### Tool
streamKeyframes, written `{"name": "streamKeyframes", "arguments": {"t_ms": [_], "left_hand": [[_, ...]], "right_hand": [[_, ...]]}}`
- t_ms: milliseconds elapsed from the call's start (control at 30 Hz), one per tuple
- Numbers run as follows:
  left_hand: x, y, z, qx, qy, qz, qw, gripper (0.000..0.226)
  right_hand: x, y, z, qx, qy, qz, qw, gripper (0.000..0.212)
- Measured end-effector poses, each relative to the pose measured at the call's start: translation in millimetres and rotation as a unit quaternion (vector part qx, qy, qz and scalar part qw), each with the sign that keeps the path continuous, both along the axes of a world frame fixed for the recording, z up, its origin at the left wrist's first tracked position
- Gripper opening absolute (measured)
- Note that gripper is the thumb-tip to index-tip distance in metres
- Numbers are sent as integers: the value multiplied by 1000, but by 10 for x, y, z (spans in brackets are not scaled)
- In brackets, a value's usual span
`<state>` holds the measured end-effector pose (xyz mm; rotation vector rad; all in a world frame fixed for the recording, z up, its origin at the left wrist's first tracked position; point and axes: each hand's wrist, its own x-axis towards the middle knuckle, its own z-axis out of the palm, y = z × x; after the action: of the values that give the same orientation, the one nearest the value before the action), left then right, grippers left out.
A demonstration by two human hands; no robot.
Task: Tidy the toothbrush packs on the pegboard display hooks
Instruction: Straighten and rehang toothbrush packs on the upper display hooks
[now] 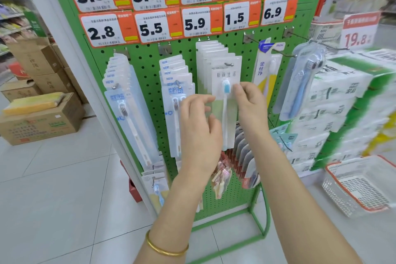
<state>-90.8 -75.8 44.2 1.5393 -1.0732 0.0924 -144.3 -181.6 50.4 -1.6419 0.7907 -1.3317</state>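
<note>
The left hand's fingertips (205, 99) curl against the left edge of the front toothbrush pack (225, 100), and the right hand's thumb and forefinger (237, 88) pinch its right edge near the brush head — so both hands hold the same pack between them. The left hand (199, 126) wears a gold bangle (165, 247) at the wrist; the right hand (250, 107) is bare.

The pack is a clear, frosted sleeve with a white header card printed in dark characters, and inside it a single white-handled brush with a blue head stands upright. It hangs at the front of a row of like packs on the middle hook (228, 64) of the green pegboard (147, 70) (third hook from the left in this row). Just left hang two rows of packs marked NEW (174, 83). Orange-and-white price tags (194, 20) line the board above.
</note>
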Motion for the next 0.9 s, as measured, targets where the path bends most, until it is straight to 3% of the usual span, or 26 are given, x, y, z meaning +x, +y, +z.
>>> {"name": "streamKeyframes", "arguments": {"t_ms": [167, 400, 900], "left_hand": [[-21, -16, 8, -4, 33, -24, 999, 38], [-80, -33, 31, -22, 74, -22, 997, 37], [-496, -422, -44, -74, 173, 65, 980, 19]], "right_hand": [[-43, 51, 27, 32, -64, 3, 997, 22], [-176, 54, 66, 20, -73, 28, 997, 25], [-368, -207, -25, 21, -128, 99, 987, 24]]}}
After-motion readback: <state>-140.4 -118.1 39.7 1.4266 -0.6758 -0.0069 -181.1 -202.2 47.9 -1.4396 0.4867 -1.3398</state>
